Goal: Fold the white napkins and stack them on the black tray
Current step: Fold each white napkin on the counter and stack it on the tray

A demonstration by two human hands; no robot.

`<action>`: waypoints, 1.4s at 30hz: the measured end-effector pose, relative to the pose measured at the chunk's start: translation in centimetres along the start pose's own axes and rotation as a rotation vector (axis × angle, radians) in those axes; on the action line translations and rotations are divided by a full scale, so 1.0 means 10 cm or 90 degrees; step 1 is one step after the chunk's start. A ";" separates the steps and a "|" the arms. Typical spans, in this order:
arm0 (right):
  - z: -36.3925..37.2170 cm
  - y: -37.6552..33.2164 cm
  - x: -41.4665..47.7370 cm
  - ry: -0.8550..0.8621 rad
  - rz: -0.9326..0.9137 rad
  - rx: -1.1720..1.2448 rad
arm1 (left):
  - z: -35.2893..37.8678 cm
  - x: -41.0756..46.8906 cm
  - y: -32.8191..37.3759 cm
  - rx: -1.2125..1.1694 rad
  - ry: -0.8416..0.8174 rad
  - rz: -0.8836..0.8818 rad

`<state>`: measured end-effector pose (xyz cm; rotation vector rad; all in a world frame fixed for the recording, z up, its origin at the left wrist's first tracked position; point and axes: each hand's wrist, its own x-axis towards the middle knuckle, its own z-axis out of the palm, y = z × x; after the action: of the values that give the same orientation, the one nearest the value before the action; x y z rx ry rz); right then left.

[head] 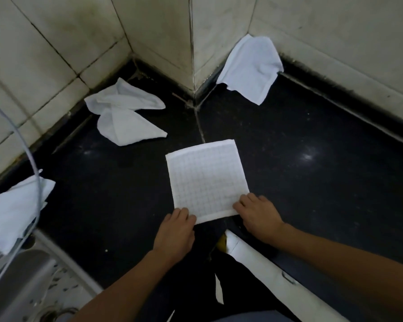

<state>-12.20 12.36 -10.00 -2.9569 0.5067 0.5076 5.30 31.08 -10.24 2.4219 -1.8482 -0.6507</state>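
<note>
Black bench (312,182) in a tiled corner: flat napkin (206,180) lies at its front edge. We pinch the near corners, left hand (176,231) and right hand (258,214) one each. Back-left sit crumpled napkins (123,112); back napkin (249,70) leans on the wall (335,31); left napkin (12,210) is beside the sink (21,287).

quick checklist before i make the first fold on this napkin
1. White grid-textured square napkin spread flat on the black stone counter: ok
2. Left hand holds its near left corner: ok
3. Right hand holds its near right corner: ok
4. Nothing lying on top of the napkin: ok
5. Black tray in sight for stacking: cannot tell, none stands out from the dark counter
6. Other napkins folded: not ok; crumpled napkin by the left wall, crumpled napkin at the right wall and crumpled napkin by the steel sink all wait unfolded
</note>
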 end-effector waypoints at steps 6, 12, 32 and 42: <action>-0.02 0.06 0.02 0.038 0.003 -0.006 | -0.01 0.10 -0.04 0.100 -0.027 0.012; 0.04 0.08 -0.17 0.019 -0.077 0.025 | 0.00 -0.03 -0.08 -0.018 -0.087 0.047; -0.48 0.72 0.91 -0.027 0.342 0.384 | -0.68 1.17 -0.67 -0.329 0.040 -0.289; -0.43 0.62 0.79 0.124 0.188 0.172 | -0.60 1.06 -0.51 -0.112 0.102 -0.179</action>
<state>-5.94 3.48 -8.93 -2.6960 0.9597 0.1555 14.27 21.37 -9.43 2.5513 -1.3459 -0.5833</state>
